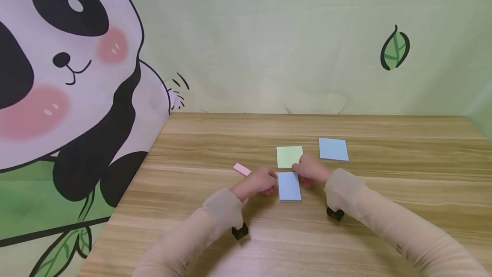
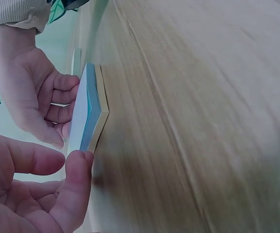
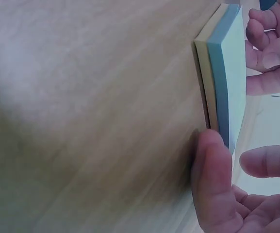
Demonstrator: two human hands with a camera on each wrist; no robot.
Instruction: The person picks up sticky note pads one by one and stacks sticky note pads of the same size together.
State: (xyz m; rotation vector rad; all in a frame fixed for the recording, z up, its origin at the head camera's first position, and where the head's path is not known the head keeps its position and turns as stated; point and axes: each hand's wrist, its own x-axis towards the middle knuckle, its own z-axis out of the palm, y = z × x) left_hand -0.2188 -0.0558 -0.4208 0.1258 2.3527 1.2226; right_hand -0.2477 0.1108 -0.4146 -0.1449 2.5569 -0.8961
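A blue sticky note pad (image 1: 289, 186) lies flat between the hands. Both wrist views show it stacked on a yellowish pad (image 3: 205, 73). My left hand (image 1: 262, 180) is at the stack's left side, a fingertip touching the edge in the left wrist view, the thumb apart from the fingers. On the opposite side my right hand (image 1: 310, 168) has a fingertip against the stack's edge in the right wrist view, thumb also raised clear. A pale green pad (image 1: 289, 157) lies just behind the stack, near the right hand's fingers.
Another blue pad (image 1: 333, 149) lies farther back on the right. To the left, a pink strip (image 1: 241, 169) is partly covered by the left hand. Everything lies on a wood-grain table (image 1: 215, 140), with a panda-printed backdrop (image 1: 246, 54) behind it.
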